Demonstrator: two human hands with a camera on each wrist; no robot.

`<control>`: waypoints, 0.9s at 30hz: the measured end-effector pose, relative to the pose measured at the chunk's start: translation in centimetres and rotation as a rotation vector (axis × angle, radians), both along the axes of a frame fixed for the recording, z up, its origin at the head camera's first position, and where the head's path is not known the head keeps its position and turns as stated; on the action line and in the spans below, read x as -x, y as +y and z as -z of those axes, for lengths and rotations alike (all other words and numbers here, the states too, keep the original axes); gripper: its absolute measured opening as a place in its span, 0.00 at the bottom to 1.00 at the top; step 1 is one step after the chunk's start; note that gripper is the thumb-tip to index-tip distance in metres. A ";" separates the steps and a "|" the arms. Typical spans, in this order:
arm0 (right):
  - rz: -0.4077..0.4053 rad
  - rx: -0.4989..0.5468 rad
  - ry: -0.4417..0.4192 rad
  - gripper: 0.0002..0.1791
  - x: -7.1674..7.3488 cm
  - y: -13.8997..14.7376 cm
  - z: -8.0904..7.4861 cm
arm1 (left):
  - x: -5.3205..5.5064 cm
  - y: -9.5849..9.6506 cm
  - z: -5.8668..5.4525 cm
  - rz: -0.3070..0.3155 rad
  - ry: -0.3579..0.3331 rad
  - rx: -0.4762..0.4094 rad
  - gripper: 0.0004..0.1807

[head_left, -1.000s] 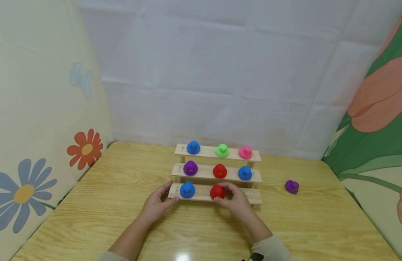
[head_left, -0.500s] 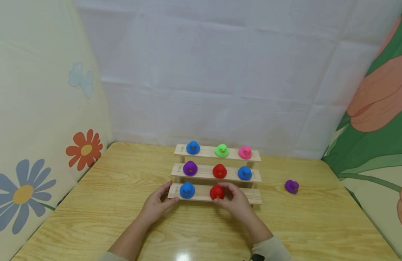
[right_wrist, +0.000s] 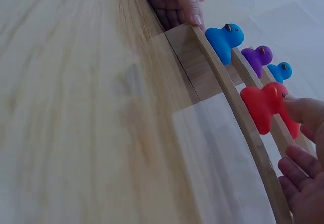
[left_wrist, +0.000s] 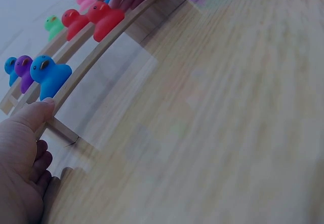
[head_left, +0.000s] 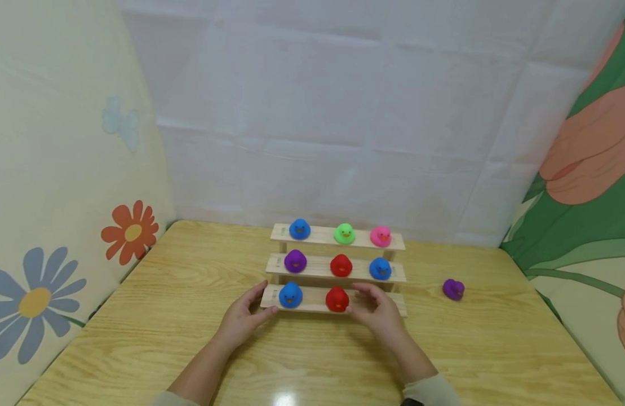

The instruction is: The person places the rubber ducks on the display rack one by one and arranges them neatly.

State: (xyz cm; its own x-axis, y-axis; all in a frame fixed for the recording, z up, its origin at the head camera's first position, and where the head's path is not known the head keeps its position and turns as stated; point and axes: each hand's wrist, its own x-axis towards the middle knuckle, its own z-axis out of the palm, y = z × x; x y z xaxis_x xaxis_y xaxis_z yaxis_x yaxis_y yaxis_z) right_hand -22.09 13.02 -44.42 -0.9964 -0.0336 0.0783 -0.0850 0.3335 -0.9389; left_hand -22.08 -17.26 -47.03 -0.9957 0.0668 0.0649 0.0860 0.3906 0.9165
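A three-step wooden stand bears rubber ducks. On its lowest step are a blue duck at the left and a red duck near the middle. My left hand holds the left end of that step; the left wrist view shows the thumb on the edge beside the blue duck and the fingers curled lower down. Just right of the red duck, my right hand has its thumb and fingers spread apart. In the right wrist view, its thumb tip lies close by the red duck; contact is unclear.
The middle step carries a purple duck, a red duck and a blue duck. Above sit blue, green and pink ducks. Another purple duck lies on the table at right.
My right hand has let go of the red duck and shifted slightly right, its fingers parting. The red duck stays on the lowest step, and my left hand has not moved.
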 end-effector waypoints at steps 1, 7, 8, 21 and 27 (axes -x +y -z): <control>0.007 0.001 -0.004 0.25 0.0 0.2 0.0 | 0.0 0.0 0.0 0.001 -0.002 0.001 0.40; 0.054 -0.022 0.027 0.24 0.1 1.6 0.1 | 0.0 0.0 0.0 0.002 -0.006 0.010 0.40; 0.060 -0.023 0.034 0.24 0.1 1.8 0.1 | 0.0 0.0 0.0 0.002 -0.006 0.012 0.40; 0.101 -0.029 0.054 0.24 -0.1 4.5 -0.4 | 0.1 -0.1 0.0 0.003 -0.005 0.023 0.41; 0.118 -0.038 0.049 0.24 -0.2 5.6 -0.6 | 0.0 -0.1 0.1 0.004 -0.004 0.025 0.41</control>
State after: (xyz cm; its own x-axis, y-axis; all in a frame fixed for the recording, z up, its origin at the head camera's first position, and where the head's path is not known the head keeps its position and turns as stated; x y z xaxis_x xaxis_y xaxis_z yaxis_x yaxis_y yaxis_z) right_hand -21.85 18.61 -43.84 -0.9885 0.0798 0.1284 -0.0890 0.3796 -0.9209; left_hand -22.12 -17.37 -47.10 -0.9956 0.0719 0.0594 0.0840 0.4131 0.9068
